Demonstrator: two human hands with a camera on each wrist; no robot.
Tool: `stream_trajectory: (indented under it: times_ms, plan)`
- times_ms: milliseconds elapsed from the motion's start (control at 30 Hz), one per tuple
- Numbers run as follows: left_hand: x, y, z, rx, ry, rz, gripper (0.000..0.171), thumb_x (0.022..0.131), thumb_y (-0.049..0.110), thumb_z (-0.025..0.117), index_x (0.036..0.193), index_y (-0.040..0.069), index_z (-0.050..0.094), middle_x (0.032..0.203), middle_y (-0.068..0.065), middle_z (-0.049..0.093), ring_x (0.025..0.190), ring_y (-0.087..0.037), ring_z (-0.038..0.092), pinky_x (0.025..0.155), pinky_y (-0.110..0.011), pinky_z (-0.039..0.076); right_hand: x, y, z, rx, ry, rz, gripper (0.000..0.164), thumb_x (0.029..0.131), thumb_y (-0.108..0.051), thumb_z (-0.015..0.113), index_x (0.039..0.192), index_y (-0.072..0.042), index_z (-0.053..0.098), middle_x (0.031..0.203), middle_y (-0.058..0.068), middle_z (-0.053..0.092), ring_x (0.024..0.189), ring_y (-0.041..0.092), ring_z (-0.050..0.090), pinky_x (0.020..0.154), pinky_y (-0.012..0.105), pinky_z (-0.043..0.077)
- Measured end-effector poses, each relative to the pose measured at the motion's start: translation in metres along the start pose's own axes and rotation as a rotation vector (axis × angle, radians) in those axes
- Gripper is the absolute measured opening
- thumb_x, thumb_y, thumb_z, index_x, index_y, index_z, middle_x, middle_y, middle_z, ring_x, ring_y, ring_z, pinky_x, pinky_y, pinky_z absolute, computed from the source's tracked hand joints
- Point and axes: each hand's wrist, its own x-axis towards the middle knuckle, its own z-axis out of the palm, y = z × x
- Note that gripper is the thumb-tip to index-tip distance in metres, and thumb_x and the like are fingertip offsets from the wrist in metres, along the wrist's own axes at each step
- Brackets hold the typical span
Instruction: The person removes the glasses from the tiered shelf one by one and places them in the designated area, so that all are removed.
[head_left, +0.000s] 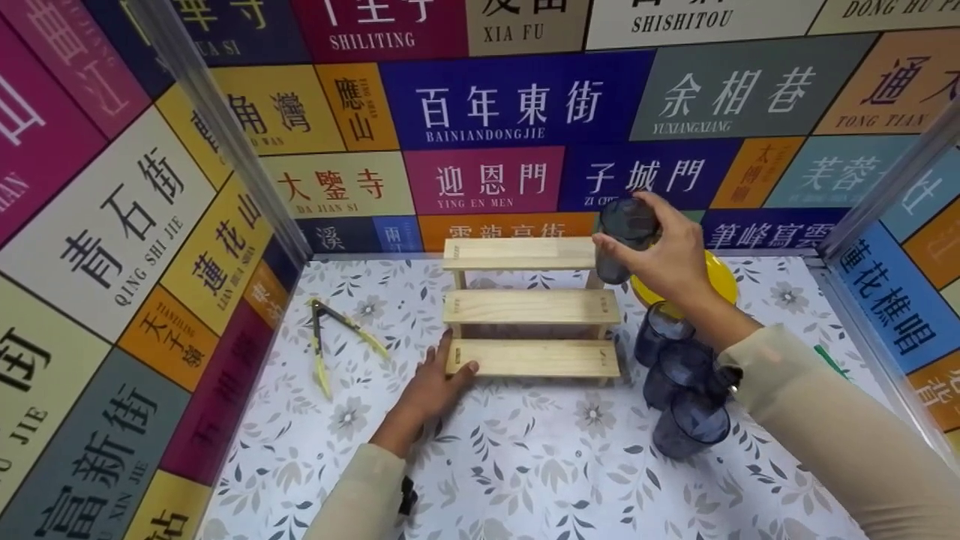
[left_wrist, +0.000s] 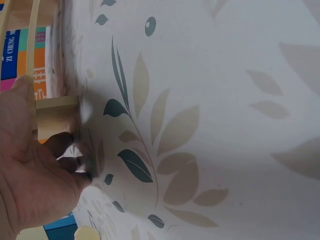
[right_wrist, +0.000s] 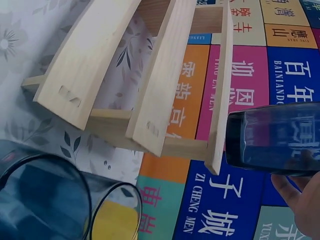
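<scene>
A three-step wooden rack (head_left: pixel 532 358) stands on the patterned cloth, its steps bare. At the left end of the lowest step, my left hand (head_left: pixel 433 384) holds the rack, thumb on the top edge and fingers at the side; the left wrist view shows those fingers bent by the rack's leg. My right hand (head_left: pixel 671 251) grips a dark blue clear glass (head_left: pixel 616 262) between thumb and fingers, beside the right end of the top step. In the right wrist view, the held glass (right_wrist: pixel 275 139) appears just past that step's end.
Several similar glasses (head_left: pixel 691 426) stand in a row right of the rack, below my right forearm. Behind them is a yellow plate (head_left: pixel 724 279). Black and yellow V-shaped tongs (head_left: pixel 318 341) lie at left. A small green item (head_left: pixel 831 361) lies far right. Sign-covered walls (head_left: pixel 517 97) enclose the back and sides.
</scene>
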Motion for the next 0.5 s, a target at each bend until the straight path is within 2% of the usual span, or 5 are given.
stream_trajectory:
  times_ms: [167,333,400,500]
  plan:
    - [0.001,-0.001,0.0,0.007,-0.004,0.008,0.094,0.108,0.069,0.054,0.18,0.028,0.01,0.181,-0.033,0.017,0.162,-0.068,0.019,0.129,-0.078,0.026,-0.011,0.005,-0.015,-0.009,-0.002,0.0,0.078,0.087,-0.046,0.096,0.153,-0.017,0.065,0.131,0.013,0.078,0.114,0.033,0.073,0.09,0.029,0.049]
    - [0.002,-0.002,0.001,0.025,0.007,0.04,0.094,0.11,0.066,0.055,0.18,0.024,0.01,0.179,-0.036,0.02,0.159,-0.071,0.021,0.128,-0.078,0.028,-0.023,0.009,-0.028,-0.028,-0.009,0.001,0.077,0.087,-0.046,0.096,0.152,-0.016,0.065,0.127,0.014,0.078,0.112,0.034,0.072,0.085,0.029,0.048]
    - [0.002,-0.003,0.001,0.03,0.009,0.039,0.094,0.11,0.067,0.055,0.18,0.024,0.01,0.179,-0.036,0.02,0.159,-0.071,0.021,0.128,-0.078,0.028,-0.027,0.012,-0.032,-0.033,-0.007,-0.001,0.076,0.087,-0.046,0.096,0.15,-0.016,0.067,0.125,0.013,0.078,0.11,0.03,0.073,0.085,0.026,0.049]
    - [0.002,-0.003,0.0,0.026,0.007,0.025,0.094,0.109,0.069,0.054,0.18,0.026,0.009,0.18,-0.034,0.019,0.16,-0.07,0.02,0.129,-0.078,0.026,-0.033,0.014,-0.038,-0.028,-0.003,-0.001,0.074,0.085,-0.044,0.098,0.148,-0.018,0.069,0.124,0.009,0.079,0.108,0.018,0.073,0.083,0.013,0.048]
